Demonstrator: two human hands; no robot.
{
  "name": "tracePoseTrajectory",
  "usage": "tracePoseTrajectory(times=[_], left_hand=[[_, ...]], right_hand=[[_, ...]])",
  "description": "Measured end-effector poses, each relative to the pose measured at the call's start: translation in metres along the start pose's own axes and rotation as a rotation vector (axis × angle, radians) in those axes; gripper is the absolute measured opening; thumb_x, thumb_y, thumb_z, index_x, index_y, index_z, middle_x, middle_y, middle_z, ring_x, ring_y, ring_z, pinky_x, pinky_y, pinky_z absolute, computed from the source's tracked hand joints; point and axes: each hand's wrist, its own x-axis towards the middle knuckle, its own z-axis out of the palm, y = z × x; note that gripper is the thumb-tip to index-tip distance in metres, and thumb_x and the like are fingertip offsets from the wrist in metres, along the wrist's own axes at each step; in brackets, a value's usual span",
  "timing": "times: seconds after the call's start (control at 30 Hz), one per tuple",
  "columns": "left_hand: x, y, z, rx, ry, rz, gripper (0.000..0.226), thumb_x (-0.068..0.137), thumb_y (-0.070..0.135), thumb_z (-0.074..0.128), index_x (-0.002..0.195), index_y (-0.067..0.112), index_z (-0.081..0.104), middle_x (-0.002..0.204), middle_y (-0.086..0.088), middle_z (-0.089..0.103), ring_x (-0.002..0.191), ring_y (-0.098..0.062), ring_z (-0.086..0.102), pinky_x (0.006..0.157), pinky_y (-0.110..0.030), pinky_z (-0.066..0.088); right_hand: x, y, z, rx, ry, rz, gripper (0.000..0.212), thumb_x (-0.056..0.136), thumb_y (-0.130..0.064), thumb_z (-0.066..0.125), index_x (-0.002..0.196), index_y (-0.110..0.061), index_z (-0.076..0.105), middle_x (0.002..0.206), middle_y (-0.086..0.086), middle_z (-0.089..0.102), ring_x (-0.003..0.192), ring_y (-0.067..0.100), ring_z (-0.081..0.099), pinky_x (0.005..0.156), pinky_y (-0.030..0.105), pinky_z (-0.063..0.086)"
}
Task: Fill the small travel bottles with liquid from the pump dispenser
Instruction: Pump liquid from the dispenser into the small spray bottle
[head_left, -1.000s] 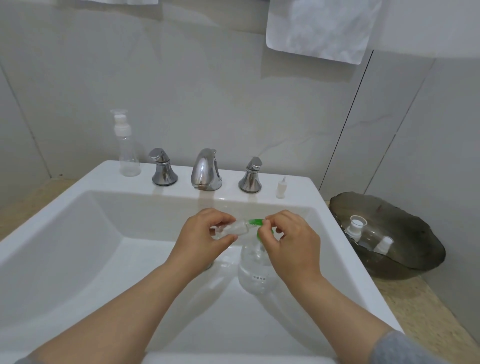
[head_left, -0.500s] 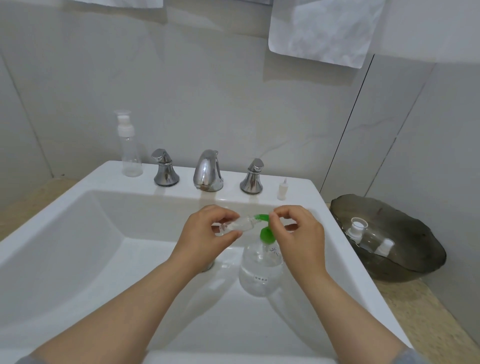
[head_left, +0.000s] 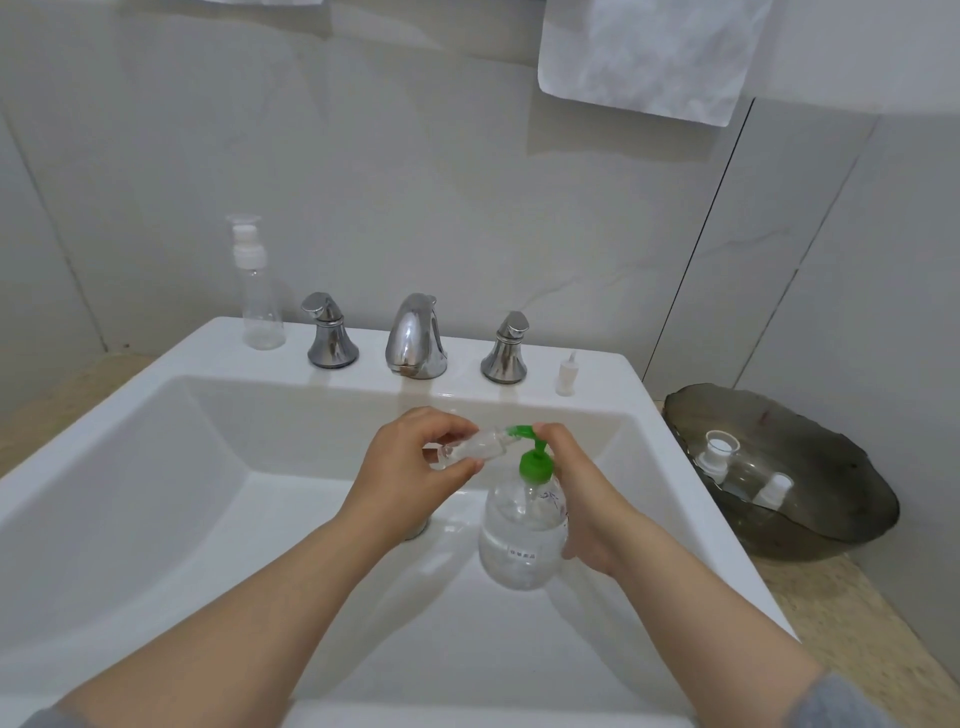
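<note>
Over the white sink (head_left: 208, 358), my left hand (head_left: 410, 467) pinches a small clear travel bottle (head_left: 478, 448). The bottle lies almost sideways, its mouth against the green nozzle of the pump dispenser (head_left: 519, 535). The dispenser is a round clear bottle holding clear liquid, with a green pump head (head_left: 535, 464). My right hand (head_left: 587, 493) curls around the dispenser's right side, one fingertip resting on top of the nozzle. Whether the dispenser's base touches the basin is hidden from me.
An empty clear pump bottle (head_left: 257, 296) stands on the back ledge, left of the chrome faucet (head_left: 415, 338) and its two handles. A small white cap piece (head_left: 566, 374) stands at the ledge's right end. A dark glass bowl (head_left: 852, 540) holding bottle parts sits right of the sink.
My right hand has slid from pinching the green pump head down along the dispenser's right side. My left hand keeps the small bottle at the nozzle.
</note>
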Motion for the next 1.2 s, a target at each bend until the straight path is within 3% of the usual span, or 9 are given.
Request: tracePoseTrajectory(times=[0.1,0.27,0.33,0.47,0.63,0.73,0.8,0.9,1.2], left_hand=[[-0.001,-0.001,0.000,0.019,-0.008,0.003,0.027,0.072,0.012,0.079,0.094,0.025,0.071,0.092,0.012,0.063,0.087,-0.002,0.061,0.084,-0.034,0.054],[-0.003,-0.003,0.001,0.044,-0.042,0.010,0.026,0.072,0.011,0.078,0.093,0.025,0.072,0.091,0.011,0.063,0.088,-0.005,0.062,0.085,-0.035,0.054],[-0.003,-0.002,0.001,0.049,-0.044,0.013,0.026,0.072,0.011,0.078,0.094,0.024,0.072,0.091,0.010,0.063,0.088,-0.005,0.062,0.085,-0.036,0.054],[-0.002,-0.002,0.001,0.044,-0.040,0.003,0.026,0.072,0.012,0.078,0.094,0.024,0.072,0.092,0.010,0.063,0.089,-0.006,0.062,0.085,-0.037,0.054],[-0.001,0.001,0.000,0.016,0.006,0.015,0.027,0.072,0.013,0.080,0.094,0.025,0.072,0.092,0.011,0.063,0.088,-0.005,0.062,0.085,-0.033,0.055],[-0.001,0.002,0.000,0.020,0.003,0.017,0.027,0.072,0.014,0.080,0.095,0.025,0.072,0.092,0.011,0.063,0.088,-0.003,0.062,0.084,-0.030,0.055],[-0.001,0.002,0.000,0.017,0.002,0.015,0.027,0.072,0.014,0.080,0.095,0.025,0.072,0.091,0.011,0.063,0.088,-0.003,0.061,0.084,-0.029,0.055],[-0.002,0.002,-0.001,0.016,-0.001,0.014,0.027,0.072,0.014,0.080,0.095,0.026,0.071,0.091,0.011,0.063,0.088,-0.002,0.061,0.084,-0.028,0.054],[-0.002,0.000,0.000,0.017,-0.025,-0.004,0.026,0.073,0.013,0.078,0.096,0.022,0.072,0.092,0.009,0.063,0.088,-0.005,0.062,0.084,-0.032,0.055]], right_hand=[[0.002,0.000,-0.004,0.038,-0.038,-0.015,0.049,0.064,-0.061,0.056,0.098,-0.028,0.069,0.100,0.000,0.065,0.095,0.021,0.060,0.073,0.032,0.042],[0.000,-0.001,-0.012,0.112,-0.061,-0.023,0.023,0.089,-0.040,0.053,0.094,-0.020,0.065,0.081,-0.002,0.059,0.066,0.015,0.059,0.057,0.022,0.044],[0.001,0.000,-0.011,0.109,-0.052,-0.022,0.026,0.089,-0.042,0.053,0.098,-0.020,0.064,0.086,0.000,0.060,0.070,0.016,0.059,0.061,0.024,0.044],[-0.002,0.003,-0.004,0.046,0.008,-0.020,0.055,0.063,-0.063,0.058,0.102,-0.026,0.069,0.118,0.006,0.067,0.108,0.025,0.060,0.082,0.033,0.042],[-0.009,-0.005,-0.010,0.129,-0.060,0.061,0.047,0.083,-0.056,0.054,0.114,-0.023,0.063,0.109,0.003,0.064,0.094,0.019,0.062,0.060,0.031,0.039],[-0.006,-0.003,-0.010,0.113,-0.065,0.058,0.056,0.071,-0.064,0.058,0.113,-0.027,0.065,0.114,-0.002,0.062,0.103,0.020,0.059,0.082,0.038,0.043],[-0.004,-0.002,-0.008,0.099,-0.051,0.082,0.069,0.052,-0.069,0.063,0.111,-0.033,0.066,0.126,-0.004,0.057,0.121,0.024,0.050,0.105,0.056,0.027],[-0.003,-0.004,-0.008,0.074,-0.048,0.091,0.067,0.056,-0.068,0.061,0.113,-0.034,0.065,0.128,-0.005,0.055,0.123,0.028,0.046,0.105,0.064,0.015],[-0.002,-0.007,-0.012,0.040,-0.038,0.091,0.050,0.077,-0.057,0.055,0.111,-0.023,0.064,0.118,0.002,0.060,0.114,0.030,0.054,0.106,0.057,0.028]])
